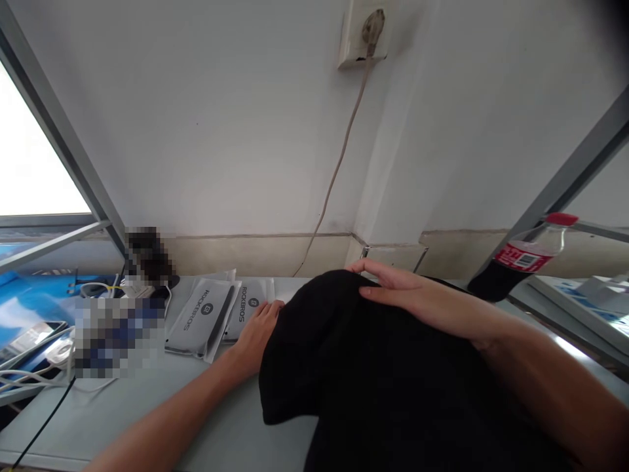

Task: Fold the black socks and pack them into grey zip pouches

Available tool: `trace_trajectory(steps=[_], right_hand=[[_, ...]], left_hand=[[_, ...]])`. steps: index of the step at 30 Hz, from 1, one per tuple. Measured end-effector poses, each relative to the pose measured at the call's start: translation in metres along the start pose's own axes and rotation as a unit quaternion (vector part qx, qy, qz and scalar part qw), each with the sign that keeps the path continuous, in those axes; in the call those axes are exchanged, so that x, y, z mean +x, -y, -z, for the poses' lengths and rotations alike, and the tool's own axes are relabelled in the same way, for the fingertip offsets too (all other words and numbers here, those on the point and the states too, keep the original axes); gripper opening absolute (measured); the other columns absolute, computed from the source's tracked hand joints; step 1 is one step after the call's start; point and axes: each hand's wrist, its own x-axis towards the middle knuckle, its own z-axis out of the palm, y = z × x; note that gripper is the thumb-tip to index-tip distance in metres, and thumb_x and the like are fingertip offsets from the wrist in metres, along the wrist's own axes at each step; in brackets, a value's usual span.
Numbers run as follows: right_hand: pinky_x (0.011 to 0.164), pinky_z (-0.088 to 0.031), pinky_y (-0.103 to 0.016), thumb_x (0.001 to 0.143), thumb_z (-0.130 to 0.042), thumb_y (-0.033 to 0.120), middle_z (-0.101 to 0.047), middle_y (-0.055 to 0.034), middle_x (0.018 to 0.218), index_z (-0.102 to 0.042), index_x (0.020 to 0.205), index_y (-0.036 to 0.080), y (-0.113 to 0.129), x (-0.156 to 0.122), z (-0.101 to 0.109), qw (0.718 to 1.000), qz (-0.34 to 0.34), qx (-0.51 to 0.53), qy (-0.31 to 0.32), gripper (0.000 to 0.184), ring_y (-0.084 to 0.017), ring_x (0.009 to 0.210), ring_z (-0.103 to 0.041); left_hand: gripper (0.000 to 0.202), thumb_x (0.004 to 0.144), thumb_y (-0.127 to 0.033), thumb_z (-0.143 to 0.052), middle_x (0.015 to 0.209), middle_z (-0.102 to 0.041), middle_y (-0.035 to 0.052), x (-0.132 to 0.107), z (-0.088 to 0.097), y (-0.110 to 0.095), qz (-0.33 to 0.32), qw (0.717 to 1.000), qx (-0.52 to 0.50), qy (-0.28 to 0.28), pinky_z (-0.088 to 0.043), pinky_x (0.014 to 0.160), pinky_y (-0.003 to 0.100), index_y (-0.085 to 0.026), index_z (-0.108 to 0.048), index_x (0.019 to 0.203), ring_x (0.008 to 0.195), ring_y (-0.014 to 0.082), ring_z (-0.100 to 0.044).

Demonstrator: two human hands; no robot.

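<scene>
A black cloth garment [393, 387] fills the lower middle and drapes over the table toward me; a sleeve-like flap hangs at its left. My left hand [260, 331] is closed at the garment's left edge, its fingertips partly hidden by the cloth. On the upper edge, my right hand [393, 282] grips the fabric, thumb on top and fingers on the far side. Close to my left hand lie two grey packets in clear plastic, a left packet [199, 314] and a right packet [248, 301], both printed ROCKBROS.
A cola bottle [523, 255] with a red cap leans at the right. Tangled white cables [39, 373] and a blue sheet [34, 295] lie at the left, beside blurred items. A wall socket [366, 33] holds a plug with a hanging cord. Metal frame posts [584, 154] flank the table.
</scene>
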Motion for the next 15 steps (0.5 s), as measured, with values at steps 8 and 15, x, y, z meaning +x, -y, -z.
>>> trace_trajectory(steps=[8,15], right_hand=[[0.083,-0.057,-0.038,0.092,-0.05,0.035,-0.076,-0.0024,0.092,-0.074,0.09,0.03,-0.053,0.013,0.013,0.951,0.03,-0.308,0.022,0.024,-0.027,0.087,-0.07],[0.101,-0.056,-0.042,0.05,-0.088,0.024,-0.073,-0.0027,0.133,-0.075,0.123,0.032,-0.039,-0.011,0.02,0.971,0.018,-0.229,-0.06,0.075,-0.034,0.119,-0.069]], left_hand=[[0.022,0.103,-0.044,-0.053,0.111,-0.059,0.0054,0.002,-0.004,0.001,0.003,0.999,0.035,0.029,-0.047,0.102,0.048,-0.023,-0.051,0.109,0.099,0.025,-0.062],[0.02,0.103,-0.042,-0.055,0.112,-0.06,0.005,0.003,-0.002,0.0,0.001,0.999,0.031,0.033,-0.047,0.101,0.046,-0.024,-0.051,0.11,0.1,0.0251,-0.061]])
